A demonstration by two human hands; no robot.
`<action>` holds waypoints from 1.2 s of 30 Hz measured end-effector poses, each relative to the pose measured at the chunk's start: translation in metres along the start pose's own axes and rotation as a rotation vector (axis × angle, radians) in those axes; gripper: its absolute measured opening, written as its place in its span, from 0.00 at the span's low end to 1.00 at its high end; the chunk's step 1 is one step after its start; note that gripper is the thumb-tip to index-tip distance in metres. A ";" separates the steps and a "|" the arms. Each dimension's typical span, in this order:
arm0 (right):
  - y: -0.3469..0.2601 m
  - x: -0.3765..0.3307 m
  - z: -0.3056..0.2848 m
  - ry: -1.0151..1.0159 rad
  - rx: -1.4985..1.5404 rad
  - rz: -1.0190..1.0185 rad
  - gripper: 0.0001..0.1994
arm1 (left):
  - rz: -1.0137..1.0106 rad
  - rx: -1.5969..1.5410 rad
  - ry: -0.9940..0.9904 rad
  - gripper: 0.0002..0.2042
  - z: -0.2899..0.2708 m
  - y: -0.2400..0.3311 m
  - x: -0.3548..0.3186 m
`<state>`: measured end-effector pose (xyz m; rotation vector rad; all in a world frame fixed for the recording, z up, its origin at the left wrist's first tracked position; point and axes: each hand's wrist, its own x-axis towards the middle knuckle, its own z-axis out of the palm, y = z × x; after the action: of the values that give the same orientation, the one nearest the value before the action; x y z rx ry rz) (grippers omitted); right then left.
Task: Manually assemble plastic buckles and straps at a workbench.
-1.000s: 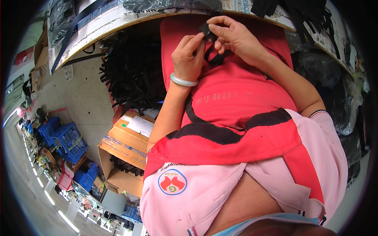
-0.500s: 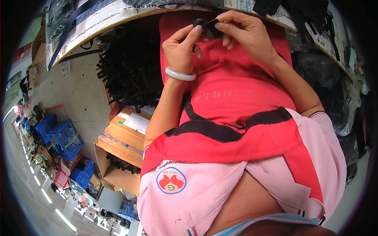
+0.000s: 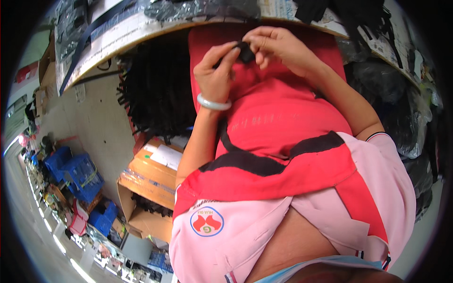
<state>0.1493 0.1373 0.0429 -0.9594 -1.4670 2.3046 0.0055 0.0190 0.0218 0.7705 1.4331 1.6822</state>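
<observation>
Over my red apron, near the table edge, my left hand (image 3: 214, 70) pinches a small black strap piece (image 3: 246, 53) between thumb and fingers. A pale bangle (image 3: 213, 103) circles that wrist. My right hand (image 3: 281, 48) is closed at the upper right side of the same piece, its thumb and fingertips pressed together there. The two hands' fingertips nearly meet. The strap piece looks like dark webbing, folded or looped; blur and the fingers hide its exact shape.
A worktable (image 3: 155, 29) curves across the top, bearing plastic-wrapped bundles and black straps (image 3: 363, 21). Below it at left hangs a mass of black straps (image 3: 158, 89). An open cardboard box (image 3: 148, 177) stands beside my left arm. Plastic bags (image 3: 394, 104) lie at right; blue crates (image 3: 80, 174) stand farther left.
My right hand has moved left and slightly down, closer to my left hand. The black piece, earlier stretched between the hands, now hangs bunched below the fingertips. The whole view has shifted slightly.
</observation>
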 end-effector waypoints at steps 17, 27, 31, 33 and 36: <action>-0.059 0.045 -0.098 0.590 -1.382 -1.014 0.07 | -0.090 -0.057 0.635 0.09 -0.197 0.042 -0.046; -0.104 0.041 -0.074 0.430 -1.488 -1.125 0.07 | -0.265 -0.265 -0.098 0.22 -0.066 -0.012 -0.018; -0.083 -0.003 -0.006 0.177 -1.071 -0.854 0.06 | -0.277 -0.280 -0.162 0.19 -0.029 0.000 -0.005; -0.077 -0.020 0.026 -0.012 -0.761 -0.462 0.06 | -0.251 -0.289 -0.174 0.17 -0.021 0.003 -0.001; -0.044 -0.013 0.030 -0.119 -0.304 -0.077 0.09 | -0.193 -0.326 -0.158 0.10 -0.009 0.000 0.000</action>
<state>0.1341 0.1295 0.0948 -0.8319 -1.9096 2.1566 -0.0024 0.0146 0.0205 0.5508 1.0546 1.6133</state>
